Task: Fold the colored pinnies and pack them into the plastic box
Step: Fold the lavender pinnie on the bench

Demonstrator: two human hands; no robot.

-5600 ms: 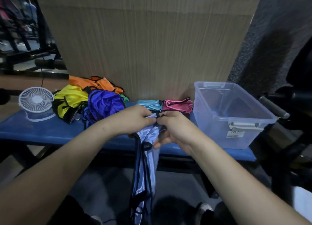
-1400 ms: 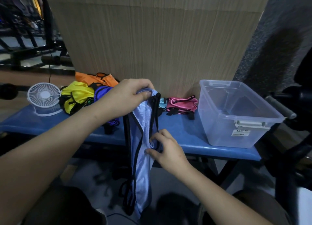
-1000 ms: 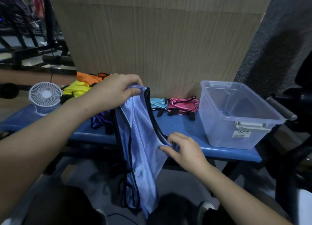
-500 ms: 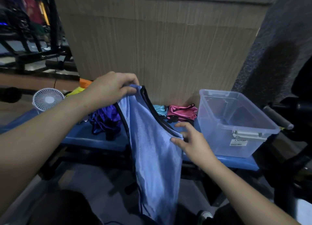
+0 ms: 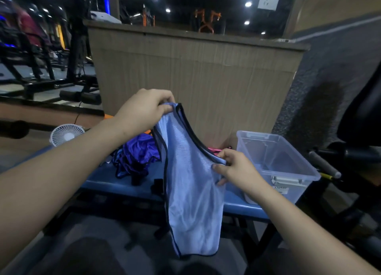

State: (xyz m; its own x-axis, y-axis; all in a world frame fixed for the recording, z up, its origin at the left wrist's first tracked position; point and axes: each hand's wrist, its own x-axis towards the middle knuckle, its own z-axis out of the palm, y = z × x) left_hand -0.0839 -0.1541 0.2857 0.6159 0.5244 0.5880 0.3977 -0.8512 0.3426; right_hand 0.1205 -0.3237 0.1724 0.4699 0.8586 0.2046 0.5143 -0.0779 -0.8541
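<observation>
Pinny, light blue [image 5: 191,184]: now spread flat rather than bunched, hanging left of plastic box [image 5: 276,163], above tabletop [image 5: 123,184]. Hands: left hand [image 5: 144,111] pinches top; right hand [image 5: 233,167] pinches armhole edge. Folding begins; box empty.

Two bare forearms, no sleeves, left hand [image 5: 144,109], right hand [image 5: 235,167]

We count two hands, one light-blue pinny [image 5: 191,188] held before the blue bench [image 5: 115,184], three more pinnies on it, one plastic box [image 5: 276,163], one fan [image 5: 66,133].
</observation>
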